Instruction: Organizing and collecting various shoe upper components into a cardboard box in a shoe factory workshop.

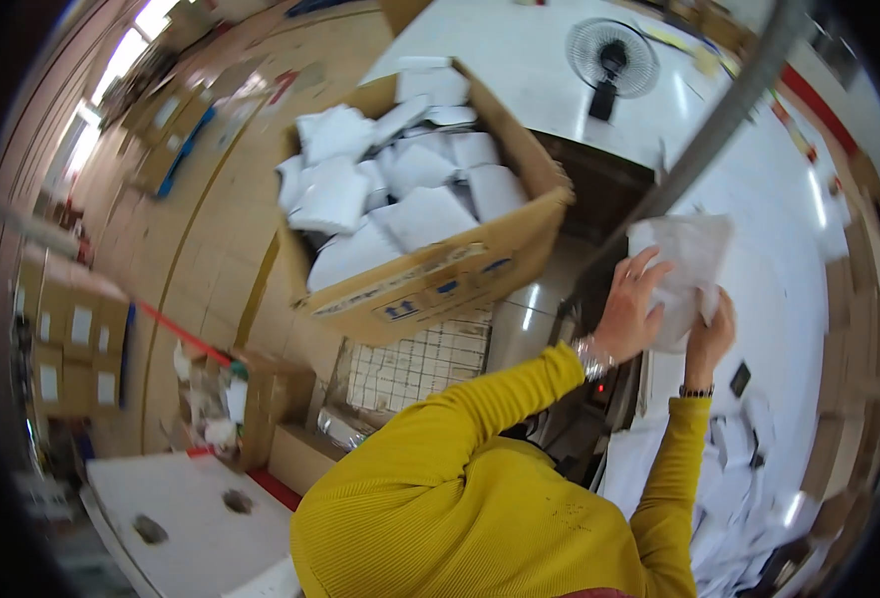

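Observation:
Over the white table at right, a pale translucent flat pouch [697, 254] lies under both hands. Fingers of my left hand [625, 311] are spread and slightly curled across the pouch's left side, thumb apart. My right hand [711, 344] pinches the pouch's lower right edge. What is inside the pouch cannot be made out. Left of the hands, a big open cardboard box [430, 289] is heaped with white flat packets [425, 214].
A black desk fan [611, 65] stands on the white table [500, 50]. A grey metal post [714, 130] slants close to my hands. More white packets [734, 478] lie near my right forearm. Stacked cartons [76, 339] stand at far left, a white board with two holes [191, 518] below.

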A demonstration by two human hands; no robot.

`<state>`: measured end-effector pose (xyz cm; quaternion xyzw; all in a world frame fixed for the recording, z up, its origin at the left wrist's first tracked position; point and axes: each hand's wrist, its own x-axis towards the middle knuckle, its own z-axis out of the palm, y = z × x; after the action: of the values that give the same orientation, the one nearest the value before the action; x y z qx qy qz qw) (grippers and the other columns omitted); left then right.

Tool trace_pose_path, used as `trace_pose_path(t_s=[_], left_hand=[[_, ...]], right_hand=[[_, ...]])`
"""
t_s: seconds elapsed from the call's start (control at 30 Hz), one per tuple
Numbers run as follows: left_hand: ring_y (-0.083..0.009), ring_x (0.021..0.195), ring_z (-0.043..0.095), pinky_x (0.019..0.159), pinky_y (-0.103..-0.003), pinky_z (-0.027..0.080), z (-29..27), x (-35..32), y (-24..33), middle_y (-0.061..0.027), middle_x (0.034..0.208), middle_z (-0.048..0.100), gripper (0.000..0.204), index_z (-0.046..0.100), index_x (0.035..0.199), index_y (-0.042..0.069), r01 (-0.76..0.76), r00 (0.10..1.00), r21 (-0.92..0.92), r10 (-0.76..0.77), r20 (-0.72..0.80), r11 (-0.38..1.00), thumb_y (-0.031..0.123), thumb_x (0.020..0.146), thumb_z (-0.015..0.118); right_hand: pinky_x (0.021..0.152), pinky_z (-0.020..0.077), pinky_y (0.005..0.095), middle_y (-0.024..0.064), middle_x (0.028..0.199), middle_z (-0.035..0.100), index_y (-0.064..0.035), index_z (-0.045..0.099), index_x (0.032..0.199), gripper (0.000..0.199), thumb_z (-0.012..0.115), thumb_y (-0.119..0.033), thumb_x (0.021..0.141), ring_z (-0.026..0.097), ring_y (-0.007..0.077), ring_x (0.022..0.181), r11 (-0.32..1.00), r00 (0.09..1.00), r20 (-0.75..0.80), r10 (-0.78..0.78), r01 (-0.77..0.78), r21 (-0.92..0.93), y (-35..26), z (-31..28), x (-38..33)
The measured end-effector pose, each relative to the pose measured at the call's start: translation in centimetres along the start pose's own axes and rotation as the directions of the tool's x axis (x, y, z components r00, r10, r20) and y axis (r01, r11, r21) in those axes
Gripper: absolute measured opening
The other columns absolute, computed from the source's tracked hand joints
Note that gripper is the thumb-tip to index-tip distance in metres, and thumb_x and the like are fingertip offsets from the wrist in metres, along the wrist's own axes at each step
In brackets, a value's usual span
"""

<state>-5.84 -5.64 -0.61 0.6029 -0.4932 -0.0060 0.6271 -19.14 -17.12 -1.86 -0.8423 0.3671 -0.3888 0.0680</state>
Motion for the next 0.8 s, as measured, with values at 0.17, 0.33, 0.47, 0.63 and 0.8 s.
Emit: trace_pose_path(t_s=[0.17,0.33,0.47,0.63,0.8], left_hand=[[-0.0242,0.116,0.043,0.099,-0.036,0.033,-4.7,-1.9,0.7,-0.0139,0.127,0.042,0.083,0.013,0.142,0.008,0.525,0.614,-0.846,-0.732,0.296,0.097,0.032,0.082,0.065],[-0.0114,0.087,0.055,0.073,-0.025,0.048,-8.8,0.3,-2.0,-0.0066,0.106,0.056,0.049,0.043,0.124,0.003,0.255,0.594,-0.939,-0.804,-0.036,0.230,0.020,0.084,0.065],[-0.0079,0.071,0.053,0.065,-0.023,0.044,-10.0,-0.9,-4.1,-0.0022,0.084,0.062,0.022,0.062,0.088,-0.002,0.404,0.599,-0.797,-0.789,-0.140,0.448,0.018,0.081,0.068],[-0.0124,0.072,0.051,0.065,-0.026,0.044,-10.4,1.0,-5.3,-0.0048,0.079,0.059,0.029,0.061,0.091,-0.003,0.391,0.537,-0.670,-0.747,-0.391,0.631,0.023,0.080,0.069],[-0.0171,0.094,0.056,0.085,-0.029,0.044,-11.3,-0.9,-4.8,-0.0042,0.103,0.059,0.039,0.054,0.114,-0.003,0.669,0.717,-0.532,-0.261,0.647,0.519,0.017,0.081,0.057]], right_hand=[[0.092,0.0414,0.0421,0.0176,0.112,0.058,0.0019,0.063,0.102,0.030,0.059,0.004,0.072,0.053,0.0348,0.108,0.933,0.918,-0.187,-0.349,0.358,0.018,-12.6,0.8,-0.7],[0.084,0.0464,0.0323,0.0108,0.108,0.061,0.0024,0.060,0.106,0.022,0.057,-0.005,0.085,0.058,0.0233,0.098,0.813,0.895,0.442,-0.067,-0.207,0.544,-16.9,2.1,-5.6],[0.084,0.0441,0.0313,0.0122,0.108,0.057,0.0042,0.048,0.116,0.038,0.063,-0.009,0.084,0.054,0.0175,0.098,0.254,0.782,0.427,0.453,-0.573,0.779,-17.4,3.4,-4.4],[0.099,0.0322,0.0463,0.0187,0.124,0.047,-0.0025,0.047,0.123,0.051,0.068,-0.013,0.077,0.042,0.0376,0.117,0.968,0.977,-0.135,-0.163,0.185,0.169,-19.9,1.7,-2.7],[0.102,0.0205,0.0568,0.0104,0.125,0.048,-0.0105,0.058,0.112,0.056,0.070,-0.043,0.067,0.035,0.0371,0.123,0.927,0.944,0.065,-0.324,0.303,0.222,-16.6,1.9,-2.9]])
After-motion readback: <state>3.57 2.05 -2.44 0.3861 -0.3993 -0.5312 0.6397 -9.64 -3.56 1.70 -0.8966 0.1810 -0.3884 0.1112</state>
